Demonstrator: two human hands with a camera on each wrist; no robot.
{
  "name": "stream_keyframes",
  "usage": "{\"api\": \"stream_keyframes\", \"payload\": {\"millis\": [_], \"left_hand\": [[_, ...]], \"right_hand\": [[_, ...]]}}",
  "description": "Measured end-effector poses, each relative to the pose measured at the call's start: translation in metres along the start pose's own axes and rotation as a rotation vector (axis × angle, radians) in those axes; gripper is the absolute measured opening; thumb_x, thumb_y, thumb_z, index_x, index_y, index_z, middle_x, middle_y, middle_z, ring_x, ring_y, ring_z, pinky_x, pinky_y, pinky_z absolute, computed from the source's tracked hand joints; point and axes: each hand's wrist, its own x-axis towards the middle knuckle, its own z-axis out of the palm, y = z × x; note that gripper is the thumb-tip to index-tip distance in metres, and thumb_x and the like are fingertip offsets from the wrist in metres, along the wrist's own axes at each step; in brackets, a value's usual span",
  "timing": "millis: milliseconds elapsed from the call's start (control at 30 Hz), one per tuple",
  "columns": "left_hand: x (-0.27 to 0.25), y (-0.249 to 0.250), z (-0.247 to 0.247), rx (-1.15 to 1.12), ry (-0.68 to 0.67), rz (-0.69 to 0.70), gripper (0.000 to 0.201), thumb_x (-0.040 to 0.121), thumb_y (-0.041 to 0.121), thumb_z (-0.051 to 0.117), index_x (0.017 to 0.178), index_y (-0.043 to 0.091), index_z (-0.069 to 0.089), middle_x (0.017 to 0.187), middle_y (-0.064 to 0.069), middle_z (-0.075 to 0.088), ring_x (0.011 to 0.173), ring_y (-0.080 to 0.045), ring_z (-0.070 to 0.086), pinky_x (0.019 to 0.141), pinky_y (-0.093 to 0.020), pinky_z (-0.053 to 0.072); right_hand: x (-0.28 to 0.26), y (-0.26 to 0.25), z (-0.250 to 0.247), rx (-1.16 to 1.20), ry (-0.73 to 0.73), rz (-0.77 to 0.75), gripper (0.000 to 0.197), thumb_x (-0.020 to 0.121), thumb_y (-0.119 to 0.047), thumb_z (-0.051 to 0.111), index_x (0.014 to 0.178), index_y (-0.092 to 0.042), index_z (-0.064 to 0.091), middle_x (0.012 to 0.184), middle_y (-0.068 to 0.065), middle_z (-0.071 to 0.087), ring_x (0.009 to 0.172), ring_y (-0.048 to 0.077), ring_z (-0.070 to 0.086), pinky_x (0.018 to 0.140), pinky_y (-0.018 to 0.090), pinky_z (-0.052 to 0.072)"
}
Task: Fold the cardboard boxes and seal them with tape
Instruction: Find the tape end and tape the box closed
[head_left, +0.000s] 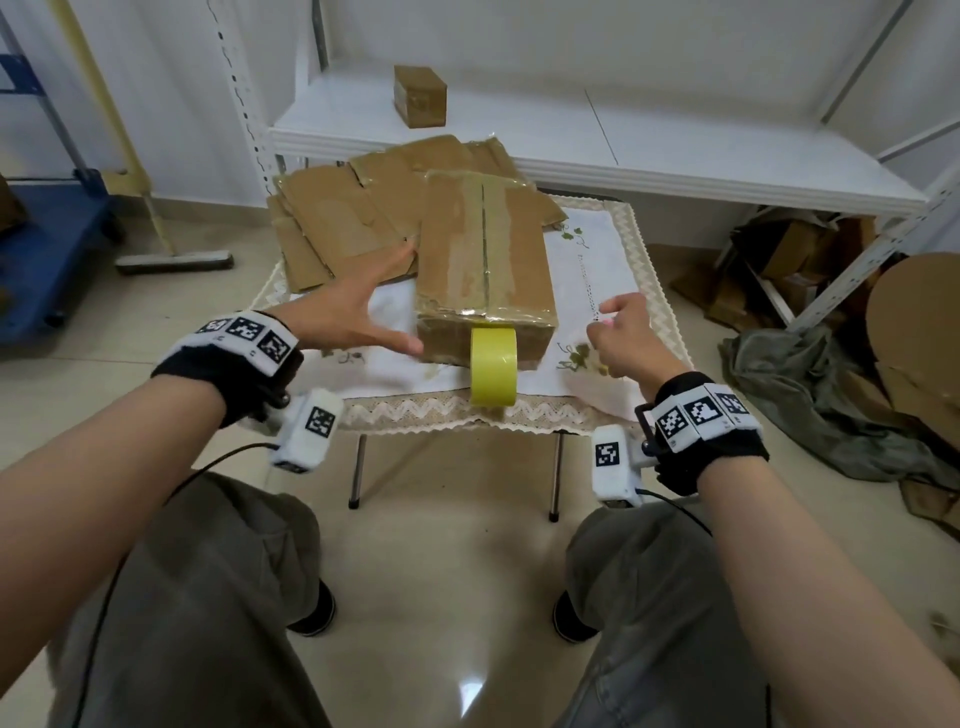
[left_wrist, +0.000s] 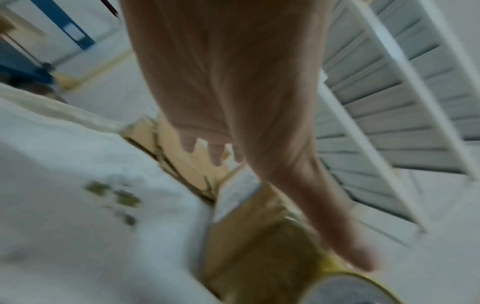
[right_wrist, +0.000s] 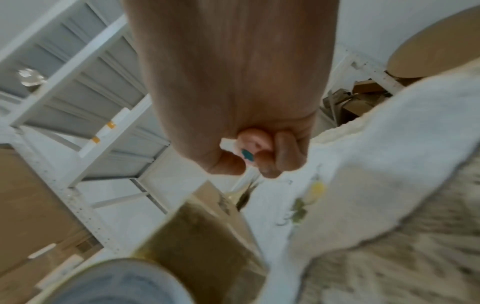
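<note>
Taped box sits mid-frame on the bench, yellow tape roll hanging at its near face. Left hand beside the box, fingers spread, holding nothing. Right hand curled; only the right wrist view shows its fingers pinching a small pink item. Flat cardboard piled upper left.

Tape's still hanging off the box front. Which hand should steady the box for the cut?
Left, probably. The left hand is open beside the box, holding nothing. The right hand has its grip on a small pink object, likely the cutter.
</note>
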Motion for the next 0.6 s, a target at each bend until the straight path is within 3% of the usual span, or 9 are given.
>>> {"api": "stream_keyframes", "payload": {"millis": [33,100,200,333,500,600], "left_hand": [[0.005,0.011,0.003,0.057,0.050,0.088,0.130,0.063,0.053,0.087,0.158,0.038,0.000,0.165,0.018,-0.005,0.151,-0.006,0.007,0.122,-0.034,0.013],[0.016,0.029,0.015,0.203,0.081,0.238,0.124,0.067,0.041,0.088,0.159,0.038,0.005,0.165,0.019,-0.006,0.152,-0.008,0.008,0.119,-0.032,0.016],[0.031,0.037,0.038,0.281,0.131,0.294,0.111,0.074,0.044,0.084,0.159,0.031,0.013,0.166,0.011,0.010,0.150,-0.012,0.020,0.121,-0.038,0.025],[0.035,0.038,0.058,0.249,0.310,0.258,0.093,0.076,0.042,0.081,0.153,0.022,0.033,0.158,0.007,0.033,0.138,-0.016,0.040,0.108,-0.046,0.044],[0.039,0.036,0.071,0.214,0.477,0.310,0.080,0.074,0.057,0.069,0.140,0.015,0.053,0.142,0.003,0.050,0.124,-0.017,0.051,0.103,-0.038,0.045],[0.043,0.034,0.077,0.169,0.513,0.333,0.086,0.068,0.066,0.075,0.135,0.014,0.057,0.137,0.003,0.054,0.120,-0.015,0.051,0.103,-0.031,0.041]], "right_hand": [[-0.002,-0.006,-0.001,0.055,0.010,-0.051,0.024,0.099,-0.011,0.044,0.119,-0.019,0.031,0.120,0.008,0.040,0.069,0.012,0.043,0.053,0.025,0.037],[-0.010,-0.020,-0.001,0.111,-0.019,-0.194,0.022,0.100,-0.007,0.040,0.118,-0.017,0.032,0.110,0.009,0.044,0.066,0.009,0.048,0.058,0.026,0.041],[-0.021,-0.040,0.002,0.162,-0.129,-0.386,0.022,0.102,0.001,0.045,0.122,-0.006,0.039,0.097,0.005,0.053,0.066,0.004,0.061,0.061,0.024,0.048],[-0.027,-0.051,0.007,0.148,-0.291,-0.459,0.023,0.099,0.005,0.054,0.123,0.002,0.054,0.101,0.009,0.064,0.078,0.018,0.069,0.068,0.025,0.055],[-0.027,-0.051,0.014,-0.027,-0.352,-0.467,0.031,0.101,0.005,0.044,0.126,-0.004,0.061,0.087,0.003,0.064,0.073,0.008,0.061,0.072,0.027,0.051],[-0.026,-0.052,0.015,-0.097,-0.325,-0.524,0.034,0.101,0.004,0.047,0.129,-0.008,0.062,0.092,0.001,0.066,0.072,-0.005,0.061,0.073,0.011,0.047]]}}
